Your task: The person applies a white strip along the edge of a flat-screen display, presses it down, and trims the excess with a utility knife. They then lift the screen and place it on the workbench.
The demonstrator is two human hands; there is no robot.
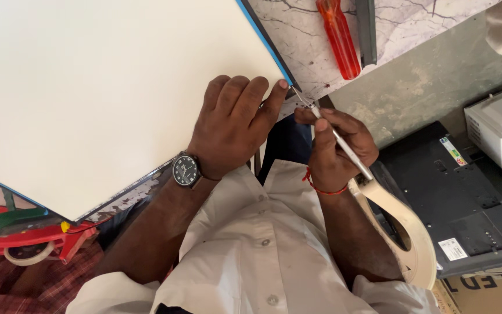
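White panel point(100, 93) lies on the marble table point(413, 23), left hand point(230, 125) pressed flat on its corner. Right hand point(335, 145) pinches tweezers point(335, 136) there. Red screwdriver point(338, 38) lies beyond; tape dispenser point(30, 235) sits left.

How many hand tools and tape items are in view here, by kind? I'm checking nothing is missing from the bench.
Tweezers, thin metal, held in the right hand: 1
Screwdriver, red-orange handle: 1
Tape dispenser, red and green: 1
Tape roll, cream, around the right forearm: 1
Total: 4
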